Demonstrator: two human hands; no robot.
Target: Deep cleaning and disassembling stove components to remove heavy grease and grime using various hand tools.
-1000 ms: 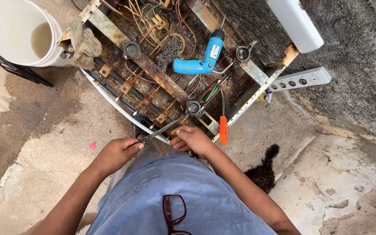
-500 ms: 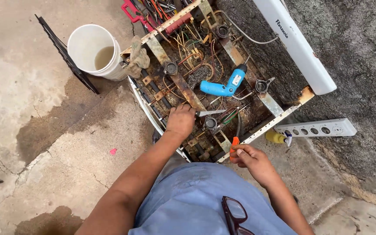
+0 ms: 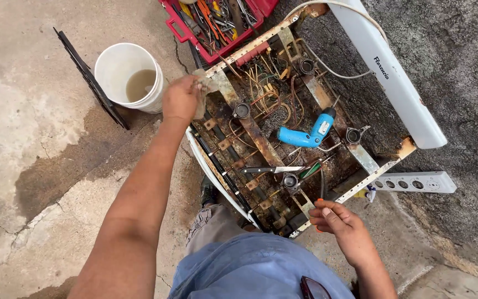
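While the right hand (image 3: pixel 336 221) hovers at the near right corner of the rusty, opened metal stove frame (image 3: pixel 360 158), fingers curled around a small orange object too hidden to identify, bare concrete lies open to its right. Farther off, a blue cordless screwdriver (image 3: pixel 305 134) lies inside the frame. At the far left edge, the left hand (image 3: pixel 181 98) clutches a crumpled grey rag (image 3: pixel 206 87), just beside a white plastic bucket (image 3: pixel 118 66) of murky water.

left hand (image 3: pixel 181 98) moved from stove frame (image 3: pixel 261 138) to grip rag (image 3: pixel 206 88), knife (image 3: pixel 272 170) released
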